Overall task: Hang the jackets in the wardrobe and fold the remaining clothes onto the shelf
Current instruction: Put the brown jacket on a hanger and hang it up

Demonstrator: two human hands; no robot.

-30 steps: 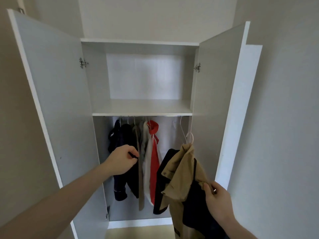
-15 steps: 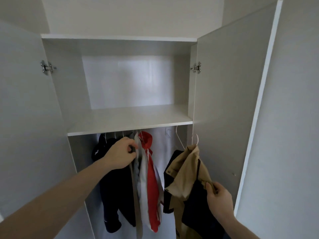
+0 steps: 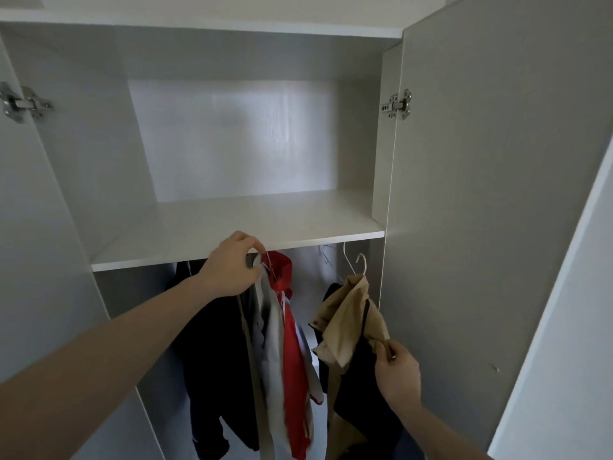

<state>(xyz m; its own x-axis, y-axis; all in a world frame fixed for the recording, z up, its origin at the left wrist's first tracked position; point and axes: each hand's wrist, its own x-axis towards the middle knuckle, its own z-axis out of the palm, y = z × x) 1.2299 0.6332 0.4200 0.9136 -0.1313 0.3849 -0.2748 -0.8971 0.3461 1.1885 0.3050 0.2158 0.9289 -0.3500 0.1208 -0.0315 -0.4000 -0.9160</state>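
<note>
Now the wardrobe [image 3: 464, 194] stands open, its shelf [image 3: 248, 227] bare. I hold the tan jacket [image 3: 345, 313] low right, right hand [image 3: 396, 376] pinching its cloth; its hanger hook [image 3: 362, 262] points up toward the rail. Left hand [image 3: 229, 263] grips the red jacket [image 3: 292, 343] hanger.

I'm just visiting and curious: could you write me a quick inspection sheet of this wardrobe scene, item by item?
Surface: white shelf, bare.
Job's things: tan jacket on a white hanger, not on the rail; dark jacket, grey garment and red garment hang below the shelf.
Clutter: spare hangers at the back.
Hands: left hand pinches a hanger hook by the red garment; right hand pinches the tan jacket.
Cables: nothing seen.
Surroundings: open doors, right door, metal hinges.
</note>
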